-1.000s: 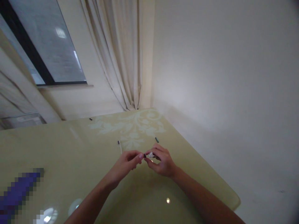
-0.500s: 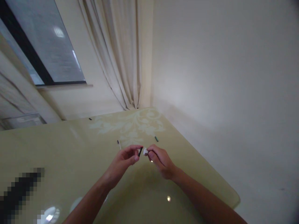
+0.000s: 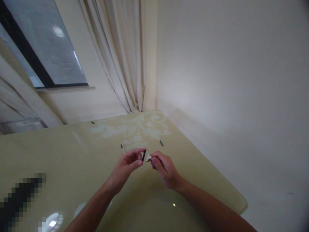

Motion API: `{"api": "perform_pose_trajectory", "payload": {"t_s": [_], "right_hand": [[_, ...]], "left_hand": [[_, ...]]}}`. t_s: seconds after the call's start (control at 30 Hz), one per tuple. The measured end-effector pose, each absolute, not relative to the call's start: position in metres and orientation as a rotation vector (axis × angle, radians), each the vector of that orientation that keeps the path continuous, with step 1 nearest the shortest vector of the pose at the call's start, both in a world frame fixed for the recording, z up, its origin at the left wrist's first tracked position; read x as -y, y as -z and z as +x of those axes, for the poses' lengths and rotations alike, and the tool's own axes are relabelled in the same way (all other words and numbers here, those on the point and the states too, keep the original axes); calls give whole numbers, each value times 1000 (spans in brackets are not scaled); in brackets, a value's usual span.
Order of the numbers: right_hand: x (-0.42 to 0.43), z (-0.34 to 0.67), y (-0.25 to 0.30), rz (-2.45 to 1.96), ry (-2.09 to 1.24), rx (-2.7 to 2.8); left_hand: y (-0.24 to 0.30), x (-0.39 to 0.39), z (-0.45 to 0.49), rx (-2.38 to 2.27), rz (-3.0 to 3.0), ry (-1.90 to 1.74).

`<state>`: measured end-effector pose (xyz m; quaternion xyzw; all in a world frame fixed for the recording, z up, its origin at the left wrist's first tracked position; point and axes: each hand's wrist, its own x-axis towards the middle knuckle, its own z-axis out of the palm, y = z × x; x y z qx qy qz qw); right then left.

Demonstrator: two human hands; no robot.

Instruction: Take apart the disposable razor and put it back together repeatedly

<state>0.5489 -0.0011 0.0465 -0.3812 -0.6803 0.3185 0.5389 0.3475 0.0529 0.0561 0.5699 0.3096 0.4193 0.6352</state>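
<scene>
My left hand (image 3: 126, 166) pinches a small black bar (image 3: 144, 156) between thumb and fingertips, holding it nearly upright above the table. Close to its right side, a small crumpled white piece (image 3: 148, 158), perhaps tissue or cloth, sticks out from the closed fingers of my right hand (image 3: 165, 167). A narrow gap shows between the bar and the white piece. Past my hands lies a short dark green and black strip (image 3: 161, 142). Just beyond my left hand is a small dark-headed item with a thin white stem (image 3: 123, 149), partly hidden by the hand.
The glossy yellow-green table (image 3: 205, 193) has a pale floral pattern and meets a plain wall (image 3: 229, 96) on the right. Near the far edge lies another small black piece (image 3: 92, 122). Curtains (image 3: 125, 58) hang behind. A blurred-out dark shape (image 3: 21, 196) sits at lower left.
The white piece in my right hand has tilted and shifted slightly left. My left hand and the black bar have moved slightly up and left, with the bar more upright.
</scene>
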Motion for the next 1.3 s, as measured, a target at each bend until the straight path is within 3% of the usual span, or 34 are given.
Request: {"api": "perform_pose_trajectory", "payload": {"t_s": [1.3], "right_hand": [[1, 552, -54, -951, -611, 1738]], "left_hand": [[-73, -36, 362, -817, 1312, -1027]]}}
